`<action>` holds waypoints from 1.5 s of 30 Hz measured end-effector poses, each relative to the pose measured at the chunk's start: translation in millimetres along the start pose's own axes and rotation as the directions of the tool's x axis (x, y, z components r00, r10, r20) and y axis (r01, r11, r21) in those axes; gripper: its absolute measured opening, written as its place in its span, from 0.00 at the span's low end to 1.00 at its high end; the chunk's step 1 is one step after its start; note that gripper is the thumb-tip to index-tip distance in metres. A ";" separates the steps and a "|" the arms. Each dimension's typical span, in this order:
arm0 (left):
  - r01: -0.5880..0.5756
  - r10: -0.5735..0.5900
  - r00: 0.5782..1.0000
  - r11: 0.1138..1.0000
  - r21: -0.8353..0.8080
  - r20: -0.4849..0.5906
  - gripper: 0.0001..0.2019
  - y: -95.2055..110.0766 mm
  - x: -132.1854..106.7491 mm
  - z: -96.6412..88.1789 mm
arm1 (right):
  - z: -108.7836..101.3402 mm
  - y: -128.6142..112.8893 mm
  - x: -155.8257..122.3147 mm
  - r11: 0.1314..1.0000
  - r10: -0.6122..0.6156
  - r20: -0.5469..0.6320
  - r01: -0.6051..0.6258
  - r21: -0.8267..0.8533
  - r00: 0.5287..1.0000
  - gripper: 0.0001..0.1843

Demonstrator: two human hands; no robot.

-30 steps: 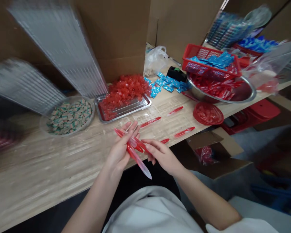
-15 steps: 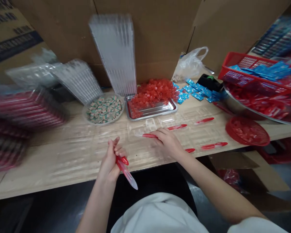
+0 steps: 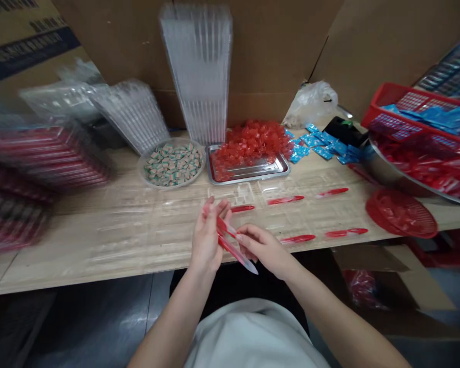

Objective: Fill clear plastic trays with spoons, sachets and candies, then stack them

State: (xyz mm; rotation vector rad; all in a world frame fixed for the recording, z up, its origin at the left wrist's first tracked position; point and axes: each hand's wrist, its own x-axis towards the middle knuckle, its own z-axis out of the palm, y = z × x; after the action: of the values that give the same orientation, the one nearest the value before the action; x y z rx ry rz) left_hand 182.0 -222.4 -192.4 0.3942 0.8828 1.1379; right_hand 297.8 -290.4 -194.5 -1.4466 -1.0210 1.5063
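Note:
My left hand (image 3: 207, 237) is raised above the wooden table's front edge, with a red toothbrush (image 3: 233, 245) running across its fingers. The brush has a red part and a translucent, pale tip pointing down to the right. My right hand (image 3: 262, 248) pinches the same brush between thumb and fingertips, close to my left hand. Several more red toothbrushes lie on a clear plastic blister sheet (image 3: 283, 209) just beyond my hands, the nearest one (image 3: 242, 208) a short way past my left fingers.
Behind stand a steel tray of red wrapped pieces (image 3: 249, 171), a round dish of small wrapped pieces (image 3: 172, 164), and clear blister stacks (image 3: 197, 66). Right are blue sachets (image 3: 314, 145), a red basket (image 3: 400, 212), and a steel bowl (image 3: 402, 174). Blurred red-and-clear stacks (image 3: 42, 158) sit left.
My right hand has come back from the table near the lying brushes to the brush at my left hand. The view has shifted, with the table contents sliding slightly.

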 end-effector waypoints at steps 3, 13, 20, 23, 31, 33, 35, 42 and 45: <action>-0.040 0.045 0.989 0.998 0.043 -0.139 0.12 17.8 5.8 -23.1 | -23.6 3.1 -11.9 1.000 -0.002 -0.127 -0.001 -0.026 0.992 0.15; -0.094 -0.217 0.926 0.657 0.748 0.308 0.16 23.7 -38.3 -27.7 | 8.9 17.3 -49.9 0.995 -0.016 -0.070 0.009 -0.099 0.997 0.11; -0.295 0.297 0.951 0.780 0.552 0.088 0.14 68.9 -25.6 -53.5 | -22.0 28.3 -43.9 0.462 -0.434 0.011 0.233 -0.856 0.901 0.07; -0.253 0.277 0.959 0.934 0.253 -0.061 0.09 72.9 -21.3 -56.7 | -19.5 28.3 -42.9 0.401 -0.484 -0.010 0.212 -0.891 0.875 0.11; -0.057 0.022 0.989 0.969 -0.242 -0.147 0.04 49.3 -14.7 -47.6 | 40.0 0.2 -17.1 0.944 -0.103 0.149 0.144 -0.297 0.983 0.16; -0.115 0.093 0.986 0.980 -0.161 -0.135 0.05 51.3 -14.5 -60.1 | 44.7 -3.5 -1.8 0.941 -0.094 0.197 0.152 -0.303 0.976 0.14; -0.213 0.214 0.966 0.977 0.023 -0.142 0.10 56.1 -16.8 -77.9 | 43.5 -7.4 14.1 0.908 -0.171 0.135 0.209 -0.364 0.976 0.13; -0.163 0.155 0.987 0.920 0.357 0.051 0.15 69.6 -26.8 -98.6 | 73.2 -10.7 40.1 0.871 -0.250 0.180 0.302 -0.387 0.952 0.14; -0.376 0.332 0.923 0.664 0.647 0.196 0.13 89.1 -4.7 -89.4 | 75.0 -3.8 37.5 0.845 -0.289 0.138 0.320 -0.428 0.947 0.22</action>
State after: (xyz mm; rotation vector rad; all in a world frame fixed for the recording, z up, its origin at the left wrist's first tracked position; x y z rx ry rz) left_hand 57.2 -204.6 -184.8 1.2543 1.1901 1.1134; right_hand 221.7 -256.0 -202.7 -1.4499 -1.6384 1.1376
